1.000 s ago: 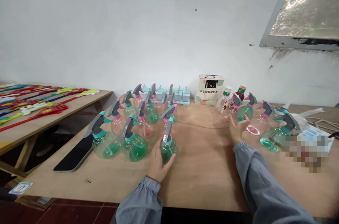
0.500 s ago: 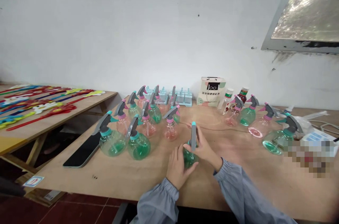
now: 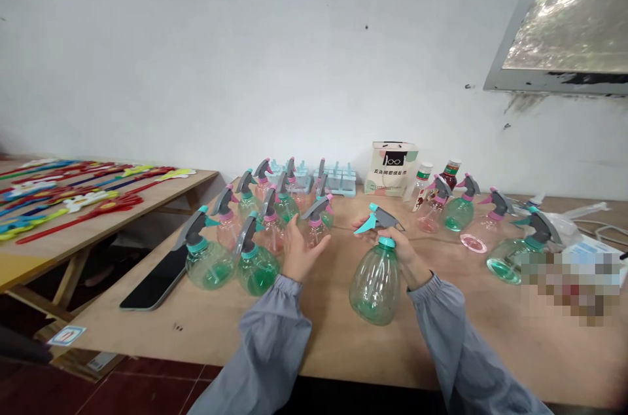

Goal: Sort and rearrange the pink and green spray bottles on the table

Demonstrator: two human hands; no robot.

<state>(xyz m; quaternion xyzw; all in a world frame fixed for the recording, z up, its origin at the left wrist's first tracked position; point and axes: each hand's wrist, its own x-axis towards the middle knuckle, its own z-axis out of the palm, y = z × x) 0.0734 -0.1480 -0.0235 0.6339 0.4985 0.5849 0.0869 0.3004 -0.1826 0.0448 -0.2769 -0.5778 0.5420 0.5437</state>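
Note:
A green spray bottle [image 3: 375,287] with a grey and turquoise trigger head tilts slightly in front of me. My right hand [image 3: 400,248] closes around it behind the neck, just under the trigger head. My left hand [image 3: 303,251] is open, thumb and fingers apart, holding nothing. It is in front of a pink spray bottle [image 3: 316,232] and partly covers it; whether they touch I cannot tell. Left of that hand stand a green spray bottle [image 3: 258,271] and another green spray bottle [image 3: 209,268], with several pink and green ones behind them.
A black phone [image 3: 154,281] lies at the left. Pale blue molds [image 3: 338,179], a paper bag [image 3: 391,169] and glass bottles stand along the wall. More spray bottles, including a green one [image 3: 513,261], stand at the right. Colourful hand-shaped sticks [image 3: 93,205] cover the side table.
My left hand has let go of the green spray bottle and moved left toward the pink one. My right hand has shifted right with the green bottle, its trigger head now turned sideways.

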